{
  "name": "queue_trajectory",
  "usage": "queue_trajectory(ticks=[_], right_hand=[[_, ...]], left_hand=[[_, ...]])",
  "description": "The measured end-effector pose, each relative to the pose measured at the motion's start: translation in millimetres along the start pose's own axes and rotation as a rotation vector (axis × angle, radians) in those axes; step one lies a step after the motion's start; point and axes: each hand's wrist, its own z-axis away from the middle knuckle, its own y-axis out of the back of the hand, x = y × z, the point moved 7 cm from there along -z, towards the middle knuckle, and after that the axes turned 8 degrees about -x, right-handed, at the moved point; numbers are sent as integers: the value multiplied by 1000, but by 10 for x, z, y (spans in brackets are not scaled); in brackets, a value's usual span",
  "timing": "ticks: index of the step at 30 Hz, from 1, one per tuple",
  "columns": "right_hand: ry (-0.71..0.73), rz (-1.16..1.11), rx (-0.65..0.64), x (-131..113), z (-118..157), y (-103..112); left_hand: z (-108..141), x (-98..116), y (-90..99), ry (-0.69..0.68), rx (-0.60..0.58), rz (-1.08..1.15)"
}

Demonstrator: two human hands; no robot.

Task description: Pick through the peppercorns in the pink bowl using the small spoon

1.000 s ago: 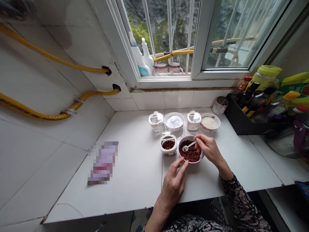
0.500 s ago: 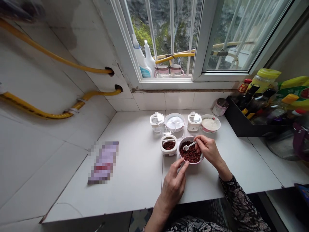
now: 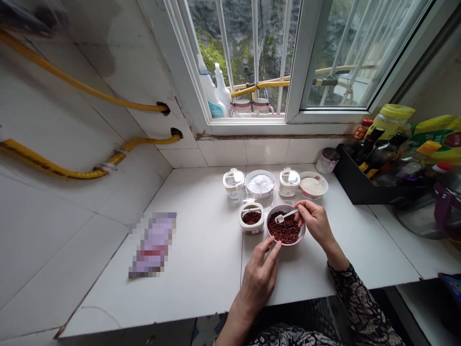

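Observation:
My right hand (image 3: 314, 222) pinches the handle of a small white measuring spoon (image 3: 279, 219). The spoon's scoop is just above dark red peppercorn-like grains (image 3: 284, 231) in a pink-rimmed bowl (image 3: 296, 243). At the bowl's near left rim, my left hand (image 3: 262, 269) rests its fingertips, the fingers apart. Beside the bowl on the left stands a white-rimmed seasoning box (image 3: 251, 229) with its clear lid (image 3: 249, 192) raised and the same grains inside. Whether the scoop holds any grains is hard to tell.
Behind are two more seasoning boxes, one left (image 3: 233, 180) and one right (image 3: 289, 181), a bowl of white powder (image 3: 260, 182) and a bowl of pale grains (image 3: 313, 185). A black bottle rack (image 3: 360, 185) stands right; a blurred purple packet (image 3: 154, 247) lies left on the counter (image 3: 201, 269).
My right hand and the spoon have shifted slightly to the right over the bowl, lifting the scoop a little. My left hand stays at the rim.

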Motion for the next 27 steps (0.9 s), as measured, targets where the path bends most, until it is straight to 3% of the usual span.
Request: queue_trajectory(ticks=[7, 12, 16, 23, 25, 27], right_hand=[[-46, -229, 17, -22, -43, 46], [23, -232, 33, -199, -41, -87], [165, -117, 45, -377, -2, -277], [645, 468, -34, -656, 164, -590], [663, 479, -31, -659, 172, -580], [584, 398, -6, -626, 136, -499]], left_hand=[[-3, -1, 11, 5, -8, -2], [2, -1, 4, 1, -7, 4], [4, 0, -7, 0, -13, -4], [20, -15, -26, -1, -15, -12], [23, -17, -27, 0, -14, -9], [24, -17, -25, 3, -14, -5]])
